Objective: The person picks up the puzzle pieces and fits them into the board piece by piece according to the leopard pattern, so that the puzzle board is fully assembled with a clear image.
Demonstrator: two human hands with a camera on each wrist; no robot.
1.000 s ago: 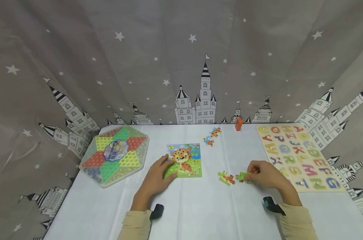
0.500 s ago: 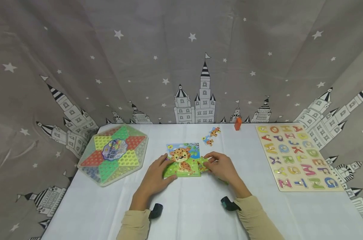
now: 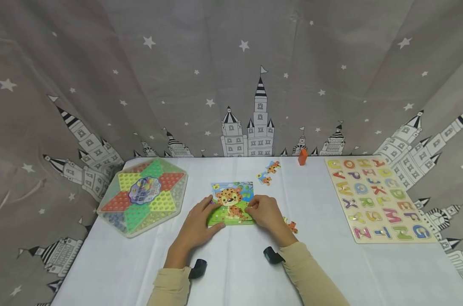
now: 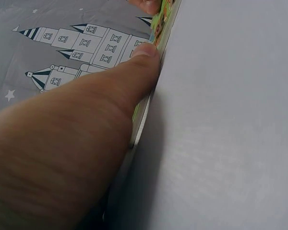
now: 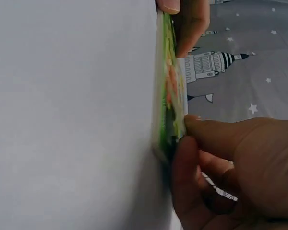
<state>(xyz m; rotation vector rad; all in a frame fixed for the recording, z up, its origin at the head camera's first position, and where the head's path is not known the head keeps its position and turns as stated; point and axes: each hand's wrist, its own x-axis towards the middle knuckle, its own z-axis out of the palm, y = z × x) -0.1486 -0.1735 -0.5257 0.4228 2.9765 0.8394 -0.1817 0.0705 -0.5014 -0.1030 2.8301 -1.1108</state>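
A jigsaw puzzle board [image 3: 232, 199] with a spotted cub on green grass and blue sky lies flat mid-table. My left hand [image 3: 196, 222] holds its near left corner, the thumb along the front edge and the fingers over the left side. At the board's right edge, my right hand [image 3: 267, 212] pinches a green jigsaw piece between thumb and forefinger; the fingers hide most of it. In the right wrist view, the right hand's fingertips [image 5: 188, 125] meet at the near right corner of the board. A loose orange piece [image 3: 292, 225] lies partly behind the right wrist.
Two loose blue and orange pieces [image 3: 267, 178] lie beyond the board's upper right. A small orange block [image 3: 302, 157] stands at the back edge. A hexagonal Chinese checkers board [image 3: 143, 196] is at left, a wooden alphabet board [image 3: 380, 202] at right. A castle-print curtain [image 3: 200, 63] hangs behind.
My right hand has picked up a green piece from the table on the right and carried it left to the board's right edge. The left hand has stayed on the board.
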